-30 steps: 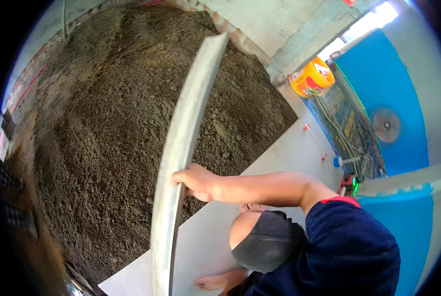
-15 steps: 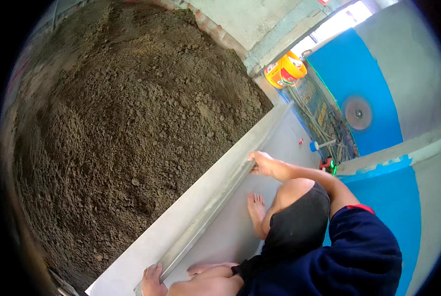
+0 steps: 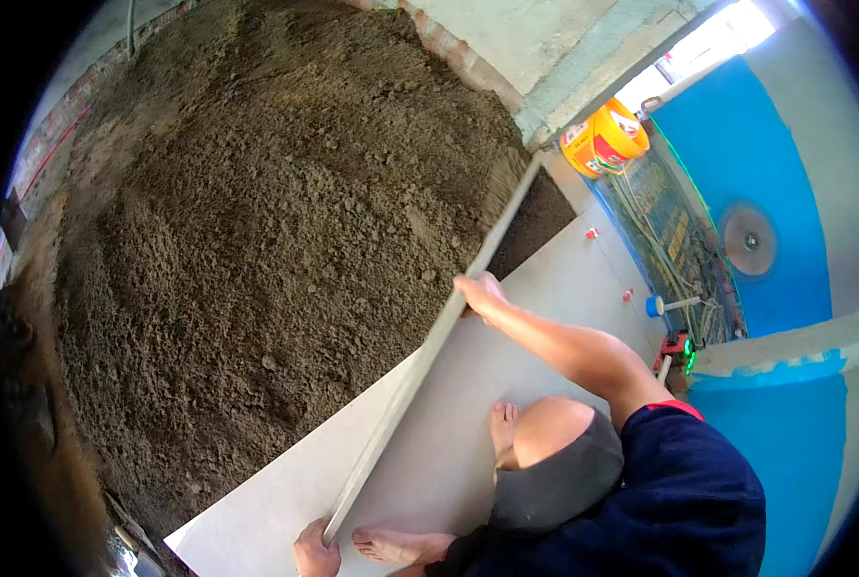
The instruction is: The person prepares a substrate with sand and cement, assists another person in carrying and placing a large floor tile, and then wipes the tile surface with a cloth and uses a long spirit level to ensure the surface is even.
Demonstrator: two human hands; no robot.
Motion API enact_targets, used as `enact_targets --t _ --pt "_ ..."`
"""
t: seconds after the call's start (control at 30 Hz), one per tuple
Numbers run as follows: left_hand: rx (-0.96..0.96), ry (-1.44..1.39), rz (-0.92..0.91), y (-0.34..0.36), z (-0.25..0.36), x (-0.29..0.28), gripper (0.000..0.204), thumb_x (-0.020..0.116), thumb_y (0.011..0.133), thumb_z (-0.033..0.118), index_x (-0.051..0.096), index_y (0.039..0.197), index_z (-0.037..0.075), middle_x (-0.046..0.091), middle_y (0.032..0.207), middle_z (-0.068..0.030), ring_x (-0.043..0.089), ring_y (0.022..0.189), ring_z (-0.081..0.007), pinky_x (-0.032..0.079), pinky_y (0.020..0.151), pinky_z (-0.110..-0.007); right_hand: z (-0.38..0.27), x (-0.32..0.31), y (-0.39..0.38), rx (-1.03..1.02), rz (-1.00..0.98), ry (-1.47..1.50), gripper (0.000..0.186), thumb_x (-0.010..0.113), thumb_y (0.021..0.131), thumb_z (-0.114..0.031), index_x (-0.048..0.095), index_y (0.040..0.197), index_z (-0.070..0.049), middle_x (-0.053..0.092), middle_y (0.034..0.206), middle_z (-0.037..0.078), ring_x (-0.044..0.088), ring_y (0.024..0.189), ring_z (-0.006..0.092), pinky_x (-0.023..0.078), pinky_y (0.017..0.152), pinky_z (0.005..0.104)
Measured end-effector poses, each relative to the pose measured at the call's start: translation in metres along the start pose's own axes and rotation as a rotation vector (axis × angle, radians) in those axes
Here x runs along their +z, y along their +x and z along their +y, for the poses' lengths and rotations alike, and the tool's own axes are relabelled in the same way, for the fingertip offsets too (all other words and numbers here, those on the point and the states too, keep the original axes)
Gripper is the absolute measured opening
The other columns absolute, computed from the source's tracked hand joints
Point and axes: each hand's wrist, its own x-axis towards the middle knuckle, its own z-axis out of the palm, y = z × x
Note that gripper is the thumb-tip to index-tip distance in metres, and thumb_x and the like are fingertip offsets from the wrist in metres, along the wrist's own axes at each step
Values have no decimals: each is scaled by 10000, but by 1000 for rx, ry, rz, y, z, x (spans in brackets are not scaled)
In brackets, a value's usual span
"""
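A long, pale metal straightedge bar [image 3: 405, 380] slants across the light grey floor tiles [image 3: 262, 519] and onto the bed of damp, dark sandy mortar [image 3: 256, 240]. My right hand [image 3: 479, 296] grips it near the middle, over the mortar's edge. At the lower end, my left hand [image 3: 317, 550] has its fingers closed on the bar. The far end lies in the mortar near the wall's corner, with a smoothed streak beside it. My bare feet and bent knee are on and over the tiles.
A yellow bucket [image 3: 599, 144] stands at the upper right beside cables and small red tile spacers [image 3: 627, 294]. A red device with green lights [image 3: 676, 348] and a blue-topped tool [image 3: 655, 307] lie below it. Concrete walls, partly painted blue [image 3: 766, 404], border the work.
The bar has swung down from a steep raised angle onto the tiles. Since half a second ago, its far end and my right hand have moved up and left onto the mortar.
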Motion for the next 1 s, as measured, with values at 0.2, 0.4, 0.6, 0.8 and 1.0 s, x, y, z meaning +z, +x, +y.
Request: enact_targets --t 0.2,0.4,0.6,0.8,1.0 --pt "-363 40 -35 7 21 -1 396 658 858 162 610 1220 9 681 913 -219 670 802 -372 543 740 -443 -88 40 15 -192 -155 -165 420 661 837 -334 610 792 80 656 748 190 658 624 255 514 584 427" --pt "-265 11 -28 -7 -13 32 439 664 873 195 586 1268 19 666 894 -187 636 767 -316 530 725 -427 -39 -13 -6 -194 -93 -98 424 626 808 -360 630 752 60 598 634 123 609 557 222 486 508 394" --pt "-268 107 -403 35 44 9 462 650 866 282 595 1248 28 649 1053 -236 625 942 -353 495 839 -438 64 -90 -21 -27 79 3 525 642 798 -416 669 848 106 679 758 202 694 695 291 553 675 416" --pt "-377 39 -316 52 89 -3 380 601 890 197 625 1220 11 671 1034 -246 650 958 -388 510 851 -456 57 -52 43 -99 -30 104 555 650 810 -408 626 953 127 688 840 216 699 727 318 559 686 436" --pt "-369 37 32 49 66 34 404 713 673 87 654 1064 3 670 855 -218 671 787 -407 532 691 -449 -96 9 57 -308 -138 -151 861 572 875 -380 237 1326 272 611 1063 353 690 868 352 589 738 374"
